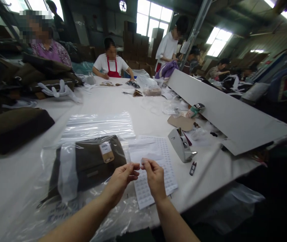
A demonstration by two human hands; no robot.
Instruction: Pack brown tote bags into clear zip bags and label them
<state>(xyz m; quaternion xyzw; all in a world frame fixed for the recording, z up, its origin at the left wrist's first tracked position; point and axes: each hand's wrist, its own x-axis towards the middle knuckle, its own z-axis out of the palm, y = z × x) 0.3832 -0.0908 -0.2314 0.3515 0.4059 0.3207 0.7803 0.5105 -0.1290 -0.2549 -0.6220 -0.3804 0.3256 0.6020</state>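
Note:
My left hand (125,175) and my right hand (155,176) meet fingertip to fingertip above printed sheets. Between the thumb and forefinger of my right hand is a small pale sticker (142,161). The left fingers are pinched close beside it; whether they hold anything is hidden. Below lies a sheet of small repeated labels (167,168), partly under a whiter paper. To the left, a dark brown bag (90,171) with a hang tag (106,152) lies inside a clear plastic bag (83,208), my left forearm across its lower edge.
A tape dispenser (181,144) and thread snips (193,168) lie to the right. Flat clear plastic bags (100,124) lie beyond the brown bag. More dark bags (14,126) are piled at left. A long white board (224,107) leans along the right. Co-workers sit and stand beyond.

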